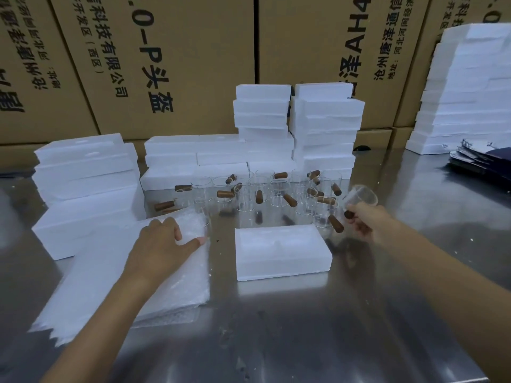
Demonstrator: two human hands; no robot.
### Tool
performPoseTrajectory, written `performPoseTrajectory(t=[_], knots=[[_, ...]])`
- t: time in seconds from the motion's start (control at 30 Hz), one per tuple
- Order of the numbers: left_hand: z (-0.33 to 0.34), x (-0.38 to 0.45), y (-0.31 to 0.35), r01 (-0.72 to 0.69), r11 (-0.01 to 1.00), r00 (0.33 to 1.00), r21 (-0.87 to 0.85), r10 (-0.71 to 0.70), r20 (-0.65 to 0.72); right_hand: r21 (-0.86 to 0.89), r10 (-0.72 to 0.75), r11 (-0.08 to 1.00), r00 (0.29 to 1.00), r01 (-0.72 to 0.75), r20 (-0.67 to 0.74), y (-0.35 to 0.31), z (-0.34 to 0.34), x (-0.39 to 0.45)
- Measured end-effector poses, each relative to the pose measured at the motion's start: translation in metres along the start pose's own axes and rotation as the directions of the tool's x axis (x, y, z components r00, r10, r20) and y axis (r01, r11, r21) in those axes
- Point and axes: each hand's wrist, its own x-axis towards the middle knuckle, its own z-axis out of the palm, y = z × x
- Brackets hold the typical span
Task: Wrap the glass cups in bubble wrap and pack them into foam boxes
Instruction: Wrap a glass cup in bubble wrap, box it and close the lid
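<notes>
A stack of bubble wrap sheets (116, 275) lies on the steel table at the left. My left hand (163, 241) rests on its far end, fingers spread on the top sheet. Above the table at the right, my right hand (362, 221) grips the brown wooden handle of a glass cup (360, 197), which is tilted in the air. Several more glass cups with wooden handles (260, 194) stand grouped in the middle of the table. An open foam box (279, 251) lies just in front of them, between my hands.
Piles of white foam boxes stand at the left (85, 183), behind the cups (323, 128) and at the far right (467, 92). Dark flat packs (481, 161) lie at the right edge. Large cardboard cartons (179, 56) wall off the back.
</notes>
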Motion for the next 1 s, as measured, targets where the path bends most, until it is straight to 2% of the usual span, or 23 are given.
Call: performPoseTrajectory(t=[0.07, 0.1, 0.17, 0.2, 0.3, 0.4, 0.5, 0.57, 0.63, 0.73, 0.87, 0.93, 1.0], knots=[[-0.001, -0.003, -0.001, 0.011, 1.0, 1.0, 0.003, -0.011, 0.005, -0.138, -0.146, 0.981, 0.988, 0.138, -0.055, -0.006, -0.006, -0.011], [-0.002, -0.004, -0.001, 0.013, 1.0, 1.0, -0.011, -0.013, 0.019, -0.211, -0.22, 0.955, 0.975, 0.208, -0.037, -0.01, -0.009, -0.018], [-0.003, -0.005, -0.001, 0.008, 0.999, 0.999, -0.047, -0.006, 0.043, -0.285, -0.326, 0.899, 0.943, 0.333, 0.073, -0.018, -0.01, -0.038], [-0.004, -0.006, 0.0, -0.002, 0.998, 0.999, -0.067, 0.005, 0.046, -0.269, -0.345, 0.889, 0.928, 0.37, 0.139, -0.022, -0.01, -0.048], [-0.009, -0.008, 0.003, -0.079, 0.986, 0.996, -0.145, 0.084, 0.028, -0.187, -0.33, 0.891, 0.873, 0.413, 0.359, -0.03, -0.001, -0.084], [-0.018, -0.012, 0.01, -0.122, 0.947, 0.989, -0.295, 0.141, 0.042, -0.23, -0.307, 0.832, 0.764, 0.505, 0.567, -0.036, 0.014, -0.122], [-0.028, -0.017, 0.022, -0.108, 0.897, 0.978, -0.429, 0.172, 0.114, -0.149, -0.3, 0.798, 0.599, 0.583, 0.742, -0.041, 0.032, -0.157], [-0.035, -0.02, 0.031, -0.131, 0.878, 0.964, -0.46, 0.222, 0.149, -0.112, -0.3, 0.769, 0.51, 0.63, 0.806, -0.041, 0.042, -0.176], [-0.038, -0.023, 0.038, -0.175, 0.875, 0.941, -0.451, 0.283, 0.184, -0.124, -0.3, 0.717, 0.464, 0.686, 0.833, -0.04, 0.049, -0.187], [-0.038, -0.026, 0.04, -0.23, 0.883, 0.915, -0.409, 0.339, 0.219, -0.193, -0.319, 0.619, 0.469, 0.761, 0.824, -0.035, 0.048, -0.192], [-0.032, -0.03, 0.038, -0.212, 0.881, 0.907, -0.423, 0.339, 0.25, -0.364, -0.35, 0.442, 0.531, 0.82, 0.772, -0.021, 0.029, -0.188], [-0.029, -0.034, 0.04, -0.163, 0.865, 0.909, -0.475, 0.319, 0.269, -0.492, -0.352, 0.262, 0.557, 0.83, 0.752, -0.013, 0.021, -0.188], [-0.026, -0.038, 0.047, -0.115, 0.829, 0.914, -0.548, 0.304, 0.269, -0.578, -0.384, 0.05, 0.55, 0.815, 0.742, -0.007, 0.016, -0.189]])
